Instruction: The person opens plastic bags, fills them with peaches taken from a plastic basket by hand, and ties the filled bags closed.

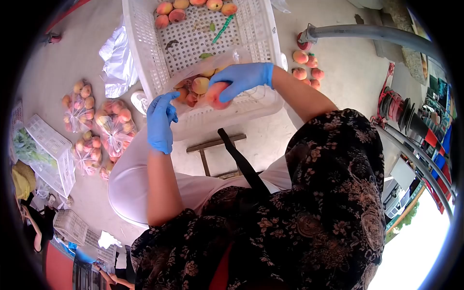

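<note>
My right hand (243, 79), in a blue glove, is closed around a red-yellow peach (219, 96) at the mouth of a clear plastic bag (186, 73). Several peaches (200, 85) lie inside that bag, which rests in the near end of a white perforated crate (140, 53). At the bag's left edge is my left hand (162, 121), also gloved in blue, its fingers curled and pinching the thin film. Part of the bag is hidden behind my right hand. More loose peaches (177, 15) sit at the crate's far end, near a green strip (223, 29).
Filled peach bags (116, 126) stand on the floor at left, below a silvery plastic sheet (118, 63). Loose peaches (300, 73) lie right of the crate, under a metal pole (372, 33). A tipped white crate (53, 150) holds greens at far left. People are at lower left.
</note>
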Tool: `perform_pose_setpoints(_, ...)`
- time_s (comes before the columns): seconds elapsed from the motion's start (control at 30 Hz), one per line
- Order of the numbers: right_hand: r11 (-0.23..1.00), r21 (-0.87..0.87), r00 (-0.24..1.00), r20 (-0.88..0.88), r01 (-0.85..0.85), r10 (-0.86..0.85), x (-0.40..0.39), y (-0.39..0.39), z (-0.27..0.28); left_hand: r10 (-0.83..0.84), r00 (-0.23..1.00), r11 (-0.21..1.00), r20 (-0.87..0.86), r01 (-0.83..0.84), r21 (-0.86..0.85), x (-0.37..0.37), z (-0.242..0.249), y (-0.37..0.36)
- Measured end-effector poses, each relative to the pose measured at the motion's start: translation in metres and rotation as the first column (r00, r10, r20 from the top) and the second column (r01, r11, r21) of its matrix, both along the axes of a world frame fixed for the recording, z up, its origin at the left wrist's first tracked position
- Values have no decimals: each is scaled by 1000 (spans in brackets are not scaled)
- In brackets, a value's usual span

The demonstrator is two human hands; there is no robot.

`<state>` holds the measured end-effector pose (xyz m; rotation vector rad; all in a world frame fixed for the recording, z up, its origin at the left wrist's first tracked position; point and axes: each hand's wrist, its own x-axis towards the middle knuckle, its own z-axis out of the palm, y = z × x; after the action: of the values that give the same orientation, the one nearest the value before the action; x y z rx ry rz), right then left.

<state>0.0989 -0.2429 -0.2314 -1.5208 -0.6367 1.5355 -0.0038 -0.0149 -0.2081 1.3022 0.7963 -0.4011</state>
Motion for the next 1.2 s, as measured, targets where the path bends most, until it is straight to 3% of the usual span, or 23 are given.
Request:
perform_pose_setpoints(0.03, 994, -43, 986, -129, 96, -101, 12, -42, 12, 19, 1000, 1000, -3, -19, -2, 1, 0, 0)
perform_pose_setpoints(0.07, 970, -97, 968, -97, 222, -231, 18, -86, 17, 26, 1000, 1000, -3, -26, -2, 2, 2, -3)
perform_pose_setpoints(0.13, 767, -475, 888, 72, 432, -455, 27, -149, 41, 68, 998, 997, 6, -68, -46, 4, -5, -3)
perform_pose_setpoints(0.17, 732, -478, 868, 160, 485, -471, 30, -217, -20, 89, 996, 994, 12, -88, -72, 5, -8, -6)
perform_pose_setpoints(0.2, 595, -623, 841, 207, 507, -500, 32, -229, -16, 127, 991, 987, -35, -130, -93, 9, -6, -10)
perform_pose_setpoints(0.27, 531, -686, 853, 499, 497, -153, 11, -283, -70, 167, 984, 975, -56, -173, -138, 14, -9, -16)
perform_pose_setpoints(0.3, 431, -812, 900, 436, 392, 4, 4, -298, -89, 181, 981, 969, -68, -190, -158, 16, -11, -17)
perform_pose_setpoints(0.33, 374, -819, 885, 466, 434, -6, -14, -320, -119, 187, 980, 969, -72, -196, -151, 18, -13, -19)
perform_pose_setpoints(0.37, 203, -917, 906, 380, 343, 186, -17, -307, -114, 198, 977, 968, -75, -207, -145, 20, -14, -22)
perform_pose_setpoints(0.4, 125, -869, 837, 495, 479, 234, -29, -306, -122, 211, 975, 965, -75, -219, -140, 21, -14, -24)
perform_pose_setpoints(0.53, 184, -760, 732, 650, 624, 204, -42, -332, -155, 191, 977, 971, -100, -203, -126, 27, -10, -31)
perform_pose_setpoints(0.63, 262, -906, 913, 379, 334, 150, -5, -313, -101, 172, 982, 974, -74, -181, -139, 28, -10, -32)
perform_pose_setpoints(0.67, 259, -867, 857, 479, 426, 193, 2, -307, -91, 164, 984, 975, -64, -172, -143, 26, -11, -30)
perform_pose_setpoints(0.8, 512, -808, 879, 436, 290, 191, 12, -179, 41, 158, 986, 974, -45, -163, -158, 16, -15, -20)
perform_pose_setpoints(0.83, 732, -621, 829, 541, 281, 141, -3, -160, 54, 148, 988, 974, -47, -154, -167, 13, -16, -17)
perform_pose_setpoints(0.87, 859, -373, 824, 559, 352, -94, -16, -131, 68, 139, 989, 973, -44, -144, -178, 9, -19, -15)
perform_pose_setpoints(0.9, 865, -273, 802, 557, 421, -215, -29, -108, 50, 131, 991, 972, -35, -136, -189, 8, -22, -13)
perform_pose_setpoints(0.93, 855, -131, 687, 661, 503, -302, -38, -85, 24, 122, 991, 970, -52, -130, -207, 7, -22, -12)
perform_pose_setpoints(0.97, 875, -207, 388, 921, 437, 25, -41, -65, 3, 111, 992, 967, -59, -122, -222, 6, -20, -11)
perform_pose_setpoints(1.0, 809, -324, 319, 931, 490, 180, -39, -43, -12, 100, 992, 965, -70, -114, -236, 4, -18, -10)
perform_pose_setpoints(1.07, 750, -285, 172, 959, 597, 226, -43, -20, -70, 71, 995, 962, -68, -87, -259, -4, -17, -10)
perform_pose_setpoints(1.13, 694, -97, 533, 717, 713, -448, -49, 1, -106, 52, 997, 970, -50, -62, -237, 0, -18, -9)
perform_pose_setpoints(1.2, 566, -7, 552, 227, 824, -802, -46, 18, -98, 34, 998, 983, -47, -42, -178, -2, -21, -9)
